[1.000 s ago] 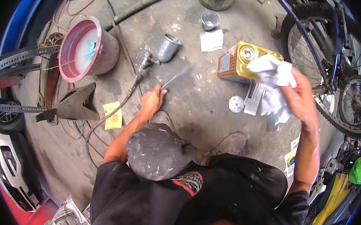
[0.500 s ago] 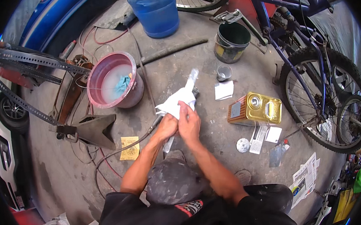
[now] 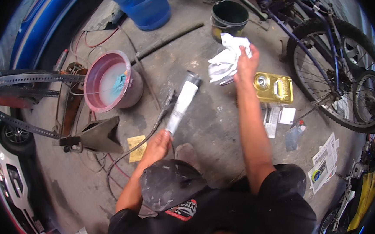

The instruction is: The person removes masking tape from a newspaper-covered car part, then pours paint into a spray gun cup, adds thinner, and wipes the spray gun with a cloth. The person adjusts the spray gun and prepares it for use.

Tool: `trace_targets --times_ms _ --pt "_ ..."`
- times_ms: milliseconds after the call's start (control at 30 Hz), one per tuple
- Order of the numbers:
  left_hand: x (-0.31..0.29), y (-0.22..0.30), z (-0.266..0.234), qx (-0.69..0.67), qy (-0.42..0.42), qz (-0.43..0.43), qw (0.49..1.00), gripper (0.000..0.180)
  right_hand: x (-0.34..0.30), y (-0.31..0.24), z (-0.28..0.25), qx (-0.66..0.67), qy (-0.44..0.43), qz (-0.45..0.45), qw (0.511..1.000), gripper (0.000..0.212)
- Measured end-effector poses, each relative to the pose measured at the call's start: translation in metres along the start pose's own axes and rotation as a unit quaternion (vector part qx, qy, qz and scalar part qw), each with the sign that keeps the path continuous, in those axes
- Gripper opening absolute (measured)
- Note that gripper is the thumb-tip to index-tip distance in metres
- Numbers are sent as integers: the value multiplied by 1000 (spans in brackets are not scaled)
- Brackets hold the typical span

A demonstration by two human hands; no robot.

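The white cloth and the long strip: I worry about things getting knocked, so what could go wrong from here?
The left hand holds the long strip near one end, and its far end overlaps the metal cup in this view; a swing might bump the cup. The right hand holds the white cloth loosely bunched, beside the gold-topped can as seen here; a trailing fold could perhaps brush the can.

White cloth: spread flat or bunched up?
Bunched up: the white cloth is gathered in loose folds in the right hand, apart from the flat shiny strip in the left hand.
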State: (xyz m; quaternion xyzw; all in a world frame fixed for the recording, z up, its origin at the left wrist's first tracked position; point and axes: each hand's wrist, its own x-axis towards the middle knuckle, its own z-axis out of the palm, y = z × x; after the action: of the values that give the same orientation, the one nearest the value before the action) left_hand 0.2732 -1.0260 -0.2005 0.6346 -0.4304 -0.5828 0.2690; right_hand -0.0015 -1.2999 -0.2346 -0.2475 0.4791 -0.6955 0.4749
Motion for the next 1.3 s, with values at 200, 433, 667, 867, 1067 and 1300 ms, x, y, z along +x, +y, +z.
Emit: trace_targets --times_ms 200,433,667,867,1067,1300 --pt "6 35 -25 -114 74 15 991 43 -64 -7 -1 268 -264 226 899 35" --pt "45 24 -12 -532 -302 -67 788 68 -124 -8 26 404 -308 304 806 51" --pt "51 47 21 -347 -267 -139 888 78 -169 14 57 34 -297 111 948 21" --pt "23 35 24 -176 -106 -76 976 38 -124 5 44 71 -129 135 980 20" --pt "-2 11 17 -79 -81 -53 992 36 -43 -13 16 52 -4 70 996 25" --pt "32 27 6 -158 5 2 987 29 -90 -9 15 -87 -189 24 978 52"
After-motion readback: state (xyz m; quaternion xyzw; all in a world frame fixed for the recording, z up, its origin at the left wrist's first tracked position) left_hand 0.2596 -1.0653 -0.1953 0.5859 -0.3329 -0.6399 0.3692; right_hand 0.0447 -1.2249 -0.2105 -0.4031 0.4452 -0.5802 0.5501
